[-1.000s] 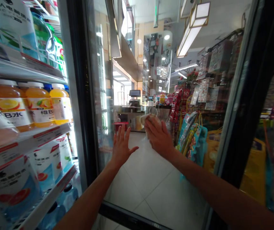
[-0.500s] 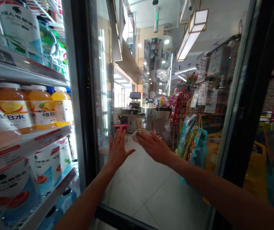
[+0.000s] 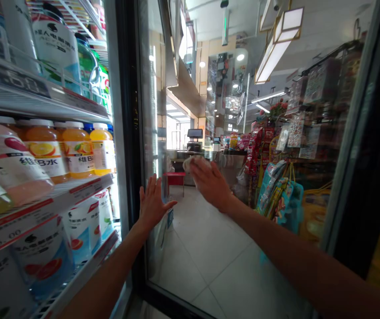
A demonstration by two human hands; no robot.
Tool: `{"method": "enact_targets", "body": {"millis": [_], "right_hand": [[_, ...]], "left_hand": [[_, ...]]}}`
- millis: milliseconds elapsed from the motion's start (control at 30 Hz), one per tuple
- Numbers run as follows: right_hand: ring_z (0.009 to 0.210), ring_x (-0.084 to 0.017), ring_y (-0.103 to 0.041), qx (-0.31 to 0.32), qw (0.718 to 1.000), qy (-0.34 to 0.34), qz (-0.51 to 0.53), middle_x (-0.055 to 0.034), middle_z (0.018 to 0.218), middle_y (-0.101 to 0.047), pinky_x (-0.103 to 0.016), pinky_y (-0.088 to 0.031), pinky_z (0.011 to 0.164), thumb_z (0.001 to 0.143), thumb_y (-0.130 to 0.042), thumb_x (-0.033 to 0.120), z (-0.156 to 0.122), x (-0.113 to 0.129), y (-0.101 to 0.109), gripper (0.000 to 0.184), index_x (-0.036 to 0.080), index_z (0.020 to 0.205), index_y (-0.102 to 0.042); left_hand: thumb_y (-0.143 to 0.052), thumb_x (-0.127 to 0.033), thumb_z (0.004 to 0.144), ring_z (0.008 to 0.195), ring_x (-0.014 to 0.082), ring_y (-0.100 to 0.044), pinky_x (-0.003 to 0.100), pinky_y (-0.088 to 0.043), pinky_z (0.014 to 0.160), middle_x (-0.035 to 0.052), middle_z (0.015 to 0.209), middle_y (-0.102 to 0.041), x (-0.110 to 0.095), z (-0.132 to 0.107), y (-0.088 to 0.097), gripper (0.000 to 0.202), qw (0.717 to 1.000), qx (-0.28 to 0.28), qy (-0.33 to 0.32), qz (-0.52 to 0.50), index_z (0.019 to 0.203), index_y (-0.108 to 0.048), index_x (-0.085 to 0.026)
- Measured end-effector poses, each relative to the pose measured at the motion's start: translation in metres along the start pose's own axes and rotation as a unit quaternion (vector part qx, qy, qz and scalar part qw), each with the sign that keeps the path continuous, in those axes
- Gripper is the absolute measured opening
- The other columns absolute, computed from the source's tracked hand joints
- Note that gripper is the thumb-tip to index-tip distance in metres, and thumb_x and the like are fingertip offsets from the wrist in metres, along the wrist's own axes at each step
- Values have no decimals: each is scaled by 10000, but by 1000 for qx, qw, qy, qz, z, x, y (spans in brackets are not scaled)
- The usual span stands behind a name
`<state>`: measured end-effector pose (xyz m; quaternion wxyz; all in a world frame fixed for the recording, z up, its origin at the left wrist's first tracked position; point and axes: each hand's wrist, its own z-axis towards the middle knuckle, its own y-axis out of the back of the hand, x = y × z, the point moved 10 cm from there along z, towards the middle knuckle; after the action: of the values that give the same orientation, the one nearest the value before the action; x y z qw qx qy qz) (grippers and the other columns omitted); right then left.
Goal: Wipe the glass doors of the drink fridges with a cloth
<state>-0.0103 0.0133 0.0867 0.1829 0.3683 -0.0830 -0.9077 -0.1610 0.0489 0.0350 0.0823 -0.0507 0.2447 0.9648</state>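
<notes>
Holding a pale, crumpled cloth (image 3: pixel 188 164) under the closely set fingers of the right hand (image 3: pixel 208 180), laid flat before a tall, clear glass pane (image 3: pixel 219 283), around mid-width. Showing the cloth's edge past the fingertips, hiding the rest behind the hand. Spreading the left hand (image 3: pixel 153 204) wide, thumb out to the right, lower than the cloth and just beside the black, upright door frame (image 3: pixel 130 88); cannot tell about contact with the glass. Reaching in from the bottom with 2 bare forearms. To the left, seeing a lit white wire shelf (image 3: pixel 56 98) above a row of orange, white-capped plastic bottles (image 3: pixel 45 153), then a white-and-red price strip (image 3: pixel 10 232) marked 5.00, then white-and-blue bottles (image 3: pixel 48 266) printed with red fruit slices. In or through the glass, seeing a small red stool-like stand (image 3: pixel 175 179) near the left hand, a dark monitor (image 3: pixel 195 134) on a long desk (image 3: pixel 225 163), bright blue hanging packages (image 3: pixel 289 199) to the right of the right hand, a boxy white ceiling lamp (image 3: pixel 278 51) higher up, and a pale tiled floor (image 3: pixel 190 248) below.
</notes>
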Motion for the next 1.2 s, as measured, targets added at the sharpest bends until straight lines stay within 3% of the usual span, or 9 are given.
{"method": "enact_targets", "body": {"millis": [100,267,467,667,733,867,933,1067,1200], "right_hand": [[1363,-236,-196,-17,998,-52,-2,-74,1427,-354,-492,-175,1114,880,-341,154,13,-4,-2,467,146,1345,-374],[1308,-178,-319,9,994,104,23,-45,1366,-448,-375,-275,1096,886,-323,145,10,53,-21,414,127,1276,-459],[1350,-256,-228,-18,998,-55,33,-104,1414,-370,-496,-229,1097,904,-278,141,53,13,-20,432,91,1313,-406],[1276,-171,-368,82,980,159,87,-41,1290,-521,-340,-323,1080,883,-361,164,37,96,-54,356,133,1200,-521],[1299,-183,-335,64,988,120,68,-39,1329,-485,-369,-313,1084,884,-340,145,50,75,-47,378,144,1229,-495],[1356,-243,-213,-16,998,-55,12,-74,1431,-346,-501,-219,1103,903,-271,145,79,-11,-12,430,128,1313,-401],[1353,-234,-223,-20,1000,-23,0,-69,1425,-358,-486,-223,1105,907,-272,155,75,-18,-5,418,127,1295,-423],[1313,-180,-312,2,990,138,-11,-33,1368,-444,-393,-273,1099,894,-324,159,47,-2,2,386,155,1247,-480],[1353,-244,-222,-38,997,-43,-52,-63,1417,-373,-500,-180,1110,880,-358,172,49,-71,37,418,164,1288,-447]], "left_hand": [[-594,-528,723,1362,308,-189,581,-193,1052,177,1464,-230,15,0,3,887,1000,3,12,10,1406,-178,-145],[-582,-500,734,1361,314,-186,560,-190,1063,177,1467,-223,37,0,7,834,1000,-1,20,6,1390,-226,-129],[-429,-417,826,1347,319,-222,546,-219,1059,199,1451,-249,68,0,26,646,993,-76,83,-27,1359,-291,-78],[-367,-335,847,1338,300,-249,517,-218,1073,184,1439,-286,62,1,40,553,989,-119,73,-50,1339,-334,-87],[-369,-327,844,1338,297,-251,511,-217,1076,181,1438,-288,60,2,41,548,989,-121,69,-52,1337,-338,-91],[-368,-323,841,1343,294,-239,490,-231,1075,188,1438,-282,52,9,41,545,989,-123,55,-63,1327,-349,-77],[-372,-326,839,1344,289,-239,494,-229,1074,184,1441,-278,44,14,41,545,989,-125,44,-70,1330,-344,-92],[-387,-337,844,1350,280,-230,510,-223,1069,173,1447,-274,13,30,38,556,991,-106,9,-80,1354,-307,-132],[-426,-349,841,1368,262,-184,496,-211,1079,142,1470,-237,-28,52,42,585,991,-96,-27,-92,1376,-272,-169]]}}
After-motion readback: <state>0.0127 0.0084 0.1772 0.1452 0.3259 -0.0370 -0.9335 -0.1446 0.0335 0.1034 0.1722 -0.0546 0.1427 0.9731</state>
